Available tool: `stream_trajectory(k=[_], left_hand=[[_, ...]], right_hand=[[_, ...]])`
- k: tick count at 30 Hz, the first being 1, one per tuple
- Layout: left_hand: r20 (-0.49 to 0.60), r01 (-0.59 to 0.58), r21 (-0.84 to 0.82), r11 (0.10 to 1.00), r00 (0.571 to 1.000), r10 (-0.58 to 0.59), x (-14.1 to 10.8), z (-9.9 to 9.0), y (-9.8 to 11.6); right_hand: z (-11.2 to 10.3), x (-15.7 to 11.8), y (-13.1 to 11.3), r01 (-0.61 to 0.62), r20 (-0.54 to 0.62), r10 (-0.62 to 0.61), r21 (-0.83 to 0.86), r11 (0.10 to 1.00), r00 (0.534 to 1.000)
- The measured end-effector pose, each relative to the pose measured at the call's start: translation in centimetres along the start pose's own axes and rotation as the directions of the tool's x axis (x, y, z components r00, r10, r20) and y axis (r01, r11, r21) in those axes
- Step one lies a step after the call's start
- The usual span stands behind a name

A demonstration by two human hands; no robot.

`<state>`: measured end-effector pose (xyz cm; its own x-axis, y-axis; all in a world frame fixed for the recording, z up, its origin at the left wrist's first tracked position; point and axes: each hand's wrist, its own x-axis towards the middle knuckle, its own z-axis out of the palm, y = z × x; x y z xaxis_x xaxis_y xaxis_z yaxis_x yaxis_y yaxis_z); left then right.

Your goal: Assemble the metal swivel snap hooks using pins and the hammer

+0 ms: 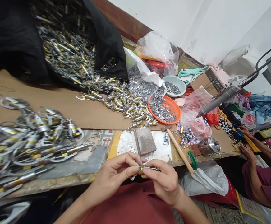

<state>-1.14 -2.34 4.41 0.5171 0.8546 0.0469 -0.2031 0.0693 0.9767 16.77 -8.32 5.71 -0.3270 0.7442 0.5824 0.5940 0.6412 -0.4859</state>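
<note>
Both of my hands meet in front of my body at the table's edge. My left hand [119, 174] pinches one end of a small silver-and-yellow metal fitting [141, 168] between thumb and fingers. The other end lies in the closed fingers of my right hand [164, 180], with a thin silver tip poking out to the right. My fingers cover much of the fitting. Just beyond them a grey block [145, 141] rests on a white sheet [162, 144]. To its right lies a hammer [178, 147] with a wooden handle reaching over the edge.
Similar fittings are heaped at the left [33, 140] and spill from a black bag [111, 40]. An orange plate [177, 109] and a pale bowl [182, 85] hold small metal parts. A grey power tool [219, 98] hangs at right, near a metal mug [208, 146] and another person's hands [248, 152].
</note>
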Motion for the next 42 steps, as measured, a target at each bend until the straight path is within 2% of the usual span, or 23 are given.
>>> stream_trajectory(k=[8, 13, 17, 19, 23, 25, 27, 29, 32, 36, 39, 42], left_hand=[[-0.023, 0.080, -0.050, 0.996, 0.996, -0.081, 0.3, -0.3, -0.8], [-0.047, 0.120, -0.010, 0.993, 0.992, -0.121, 0.5, -0.2, -0.5], [-0.046, 0.174, -0.059, 0.983, 0.983, -0.177, 0.8, -0.1, -0.5], [-0.082, 0.240, -0.124, 0.963, 0.965, -0.251, 0.9, 0.1, -0.8], [-0.192, 0.357, -0.313, 0.880, 0.884, -0.427, 1.1, 0.9, -2.0], [-0.231, 0.359, -0.391, 0.847, 0.853, -0.468, 1.1, 1.2, -2.6], [-0.269, 0.337, -0.421, 0.842, 0.840, -0.471, 1.0, 1.4, -2.9], [-0.278, 0.317, -0.397, 0.861, 0.853, -0.442, 0.9, 1.4, -3.1], [-0.276, 0.266, -0.309, 0.913, 0.894, -0.354, 0.7, 1.6, -3.2], [-0.322, 0.222, -0.186, 0.957, 0.907, -0.273, 0.7, 1.6, -3.5], [-0.282, 0.221, -0.110, 0.969, 0.928, -0.244, 1.4, 0.8, -3.5], [-0.160, 0.249, -0.135, 0.959, 0.950, -0.269, 2.7, -0.4, -3.1]], right_hand=[[0.5, 0.1, 0.5, -0.055, 0.004, 0.055, 0.035, 0.998, 0.998], [0.6, -0.3, 0.9, -0.046, 0.001, 0.046, 0.016, 0.999, 0.999], [0.8, -0.2, 1.0, -0.098, -0.001, 0.098, 0.064, 0.993, 0.995], [1.0, -0.1, 1.1, -0.138, -0.007, 0.139, 0.077, 0.987, 0.990], [1.8, -0.2, 1.4, -0.182, -0.020, 0.183, 0.025, 0.983, 0.983], [2.3, -0.4, 1.7, -0.181, -0.044, 0.181, 0.008, 0.983, 0.982], [2.7, -0.6, 2.0, -0.176, -0.089, 0.176, 0.008, 0.984, 0.980], [3.1, -0.7, 2.3, -0.172, -0.142, 0.171, 0.007, 0.985, 0.975], [3.8, -0.8, 2.5, -0.162, -0.213, 0.159, 0.003, 0.987, 0.964], [4.6, -1.1, 2.2, -0.168, -0.238, 0.170, 0.031, 0.985, 0.956], [3.7, -1.1, 2.6, -0.197, -0.174, 0.208, 0.079, 0.977, 0.962], [1.5, -0.4, 5.1, -0.208, -0.202, 0.198, -0.033, 0.978, 0.959]])
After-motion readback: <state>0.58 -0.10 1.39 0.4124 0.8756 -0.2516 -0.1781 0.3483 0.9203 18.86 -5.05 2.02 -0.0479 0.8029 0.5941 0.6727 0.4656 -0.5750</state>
